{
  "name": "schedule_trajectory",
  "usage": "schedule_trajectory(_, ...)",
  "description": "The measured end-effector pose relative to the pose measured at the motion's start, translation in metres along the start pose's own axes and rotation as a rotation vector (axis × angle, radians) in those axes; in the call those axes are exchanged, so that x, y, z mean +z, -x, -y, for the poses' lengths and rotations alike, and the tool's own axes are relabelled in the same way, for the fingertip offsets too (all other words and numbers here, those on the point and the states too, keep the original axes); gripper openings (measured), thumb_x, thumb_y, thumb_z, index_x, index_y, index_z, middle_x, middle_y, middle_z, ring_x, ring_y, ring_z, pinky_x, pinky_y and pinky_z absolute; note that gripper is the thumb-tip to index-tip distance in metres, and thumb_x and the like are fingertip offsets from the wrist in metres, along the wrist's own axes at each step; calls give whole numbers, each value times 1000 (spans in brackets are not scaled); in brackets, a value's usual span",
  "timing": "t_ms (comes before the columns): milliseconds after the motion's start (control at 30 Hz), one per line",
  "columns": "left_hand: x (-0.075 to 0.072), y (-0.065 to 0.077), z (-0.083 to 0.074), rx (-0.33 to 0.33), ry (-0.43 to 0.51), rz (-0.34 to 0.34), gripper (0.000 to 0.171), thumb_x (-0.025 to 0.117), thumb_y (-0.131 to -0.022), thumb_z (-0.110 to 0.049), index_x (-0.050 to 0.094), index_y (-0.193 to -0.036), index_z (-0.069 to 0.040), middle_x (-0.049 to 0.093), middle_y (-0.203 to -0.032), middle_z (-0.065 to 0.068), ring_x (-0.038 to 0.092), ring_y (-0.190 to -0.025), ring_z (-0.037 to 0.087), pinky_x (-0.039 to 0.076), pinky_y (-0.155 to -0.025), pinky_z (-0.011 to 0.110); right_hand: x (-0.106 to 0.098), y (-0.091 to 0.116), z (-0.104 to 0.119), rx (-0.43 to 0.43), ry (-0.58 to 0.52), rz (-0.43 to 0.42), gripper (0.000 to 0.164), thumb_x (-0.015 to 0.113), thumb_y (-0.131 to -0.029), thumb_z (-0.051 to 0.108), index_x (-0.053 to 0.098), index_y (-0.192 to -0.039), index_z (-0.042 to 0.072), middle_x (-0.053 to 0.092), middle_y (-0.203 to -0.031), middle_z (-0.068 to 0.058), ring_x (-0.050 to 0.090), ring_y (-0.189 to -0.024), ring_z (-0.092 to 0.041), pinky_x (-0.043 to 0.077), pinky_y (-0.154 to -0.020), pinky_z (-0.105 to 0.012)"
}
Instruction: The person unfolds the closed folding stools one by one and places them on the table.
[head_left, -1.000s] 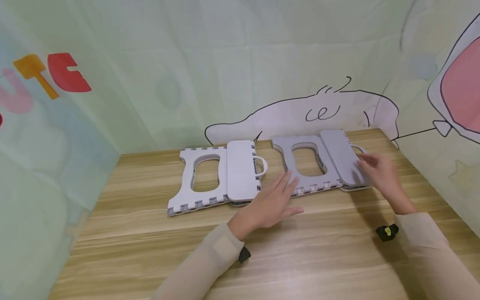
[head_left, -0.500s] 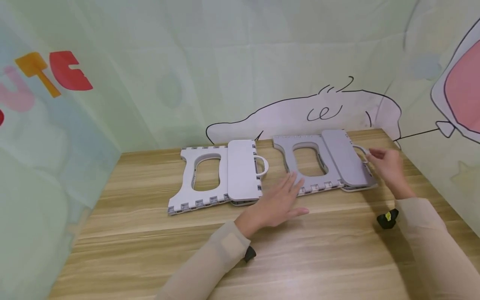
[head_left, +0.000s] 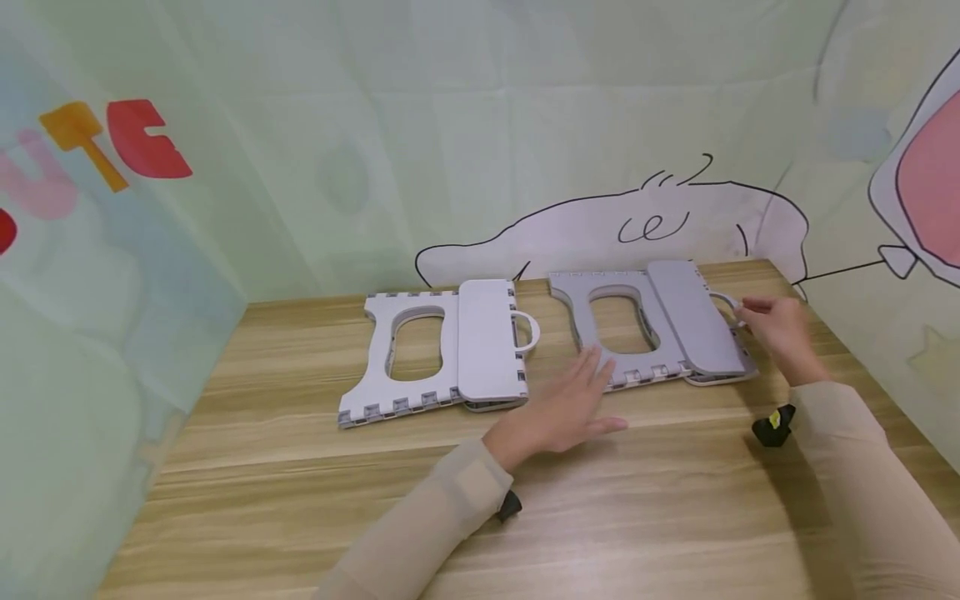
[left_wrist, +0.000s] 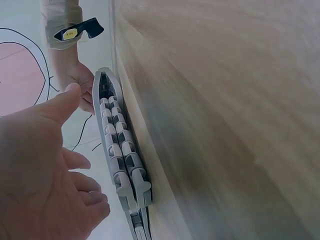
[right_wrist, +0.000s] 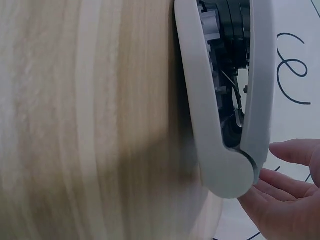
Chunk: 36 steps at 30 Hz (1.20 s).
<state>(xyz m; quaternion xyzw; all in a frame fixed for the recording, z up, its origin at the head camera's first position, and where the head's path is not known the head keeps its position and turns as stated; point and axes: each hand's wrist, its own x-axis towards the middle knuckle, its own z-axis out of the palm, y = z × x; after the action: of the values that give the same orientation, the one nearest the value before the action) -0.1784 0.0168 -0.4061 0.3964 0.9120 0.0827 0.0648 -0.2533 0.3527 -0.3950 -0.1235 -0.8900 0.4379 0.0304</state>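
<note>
Flat on the table, a grey folding step stool [head_left: 686, 317] lies folded on the right, its legs pointing left and its loop handle [head_left: 722, 300] on the right. My right hand [head_left: 780, 329] pinches that handle between thumb and fingers. The right wrist view shows the stool's rounded end [right_wrist: 225, 170] from the side, with my right hand [right_wrist: 285, 200] beside it. My left hand [head_left: 558, 408] has its fingers spread, fingertips overlapping the near leg of the grey stool. In the left wrist view, the stool's hinged edge [left_wrist: 117, 130] runs just past my left hand [left_wrist: 50, 165].
A white folding step stool [head_left: 487, 342] lies folded to the left of the grey one, its handle facing right. The wood-grain table [head_left: 285, 500] meets a printed cloth backdrop [head_left: 337, 167] behind and at both sides.
My right hand has shifted right, from the grey stool's seat panel to its handle. The left hand stays near the stool's leg. Both stools lie as before.
</note>
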Motion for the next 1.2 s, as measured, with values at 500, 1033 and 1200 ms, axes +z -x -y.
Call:
schedule_trajectory(500, 7, -12, -7, -47, -123, 56, 92, 30, -100, -66, 16, -156, 5, 5, -162, 26, 0, -151, 33, 3, -122, 35, 3, -8, -4, 151, -146, 70, 52, 46, -105, 19, 38, -145, -14, 47, -138, -30, 50, -74, 10, 54, -77, -14)
schedule_trajectory(1033, 10, -15, -11, -32, -229, 64, 81, 28, -105, -56, 19, -155, 7, 11, -162, 26, 8, -151, 34, 7, -122, 36, -4, -4, -2, 299, -724, 31, 32, 54, -99, 1, 70, -73, 11, 67, -69, 5, 65, -69, -3, 56, -66, -15)
schedule_trajectory(1200, 10, -16, -10, -43, -247, 75, 81, 30, -105, -55, 17, -155, 7, 9, -162, 26, 6, -151, 35, 7, -122, 37, -7, -3, 5, 294, -827, 29, 39, 56, -98, 1, 71, -64, 11, 69, -70, 1, 66, -69, -5, 57, -66, -16)
